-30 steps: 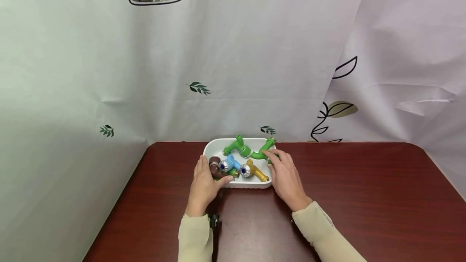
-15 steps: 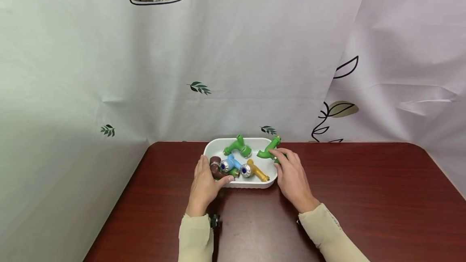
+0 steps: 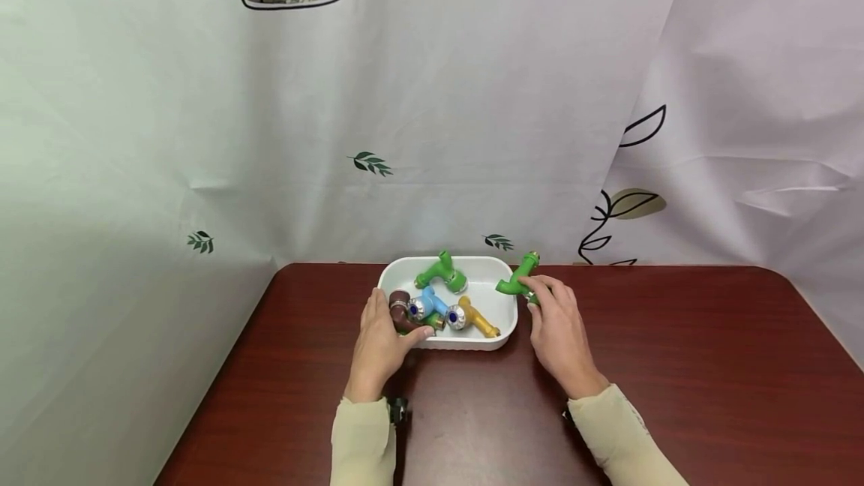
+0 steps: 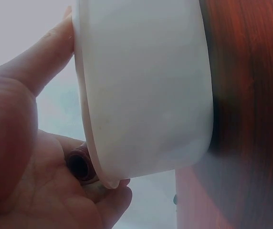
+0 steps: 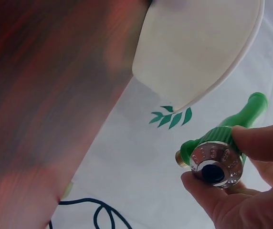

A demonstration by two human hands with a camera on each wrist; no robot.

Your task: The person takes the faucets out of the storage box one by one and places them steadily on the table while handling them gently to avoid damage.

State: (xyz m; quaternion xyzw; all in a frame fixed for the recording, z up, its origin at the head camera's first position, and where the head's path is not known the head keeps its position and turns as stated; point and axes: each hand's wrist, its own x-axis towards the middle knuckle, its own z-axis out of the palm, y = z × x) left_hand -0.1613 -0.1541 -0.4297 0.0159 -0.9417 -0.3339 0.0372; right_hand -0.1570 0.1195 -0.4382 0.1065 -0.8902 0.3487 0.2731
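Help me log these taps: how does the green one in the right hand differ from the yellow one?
The green tap is held by the right hand; the yellow tap lies in the white tray. In the head view, the yellow tap's knob shows its face, while the green tap's is mostly hidden. Both have silver knobs with dark centres.

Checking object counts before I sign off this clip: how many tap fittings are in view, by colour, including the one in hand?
Green: 3 (held fitting, far fitting, mostly hidden fitting)
Blue fitting: 1
Yellow fitting: 1
Brown fitting: 1
Total: 6
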